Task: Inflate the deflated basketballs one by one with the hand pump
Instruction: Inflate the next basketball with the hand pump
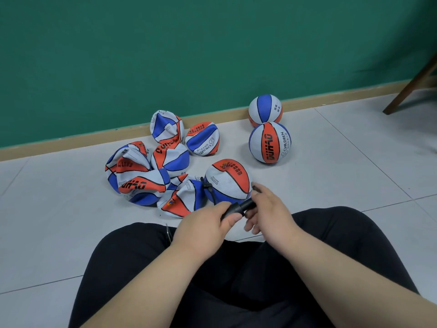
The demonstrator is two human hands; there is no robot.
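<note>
One black hand pump (238, 208) held over the lap, just before the near basketball (227, 182), round, with the black hose (206, 187) at its left side. Left hand (208, 221) gripping the pump's near end; right hand (267, 207) curled round its far end. Two more inflated at right, touching: rear ball (264, 110), front ball (269, 142). Apparently six crumpled in the deflated heap (142, 183), left.

L hand (210, 224) grips pump (237, 208) body — R hand (269, 209) curled round far end; forearms converge.
</note>
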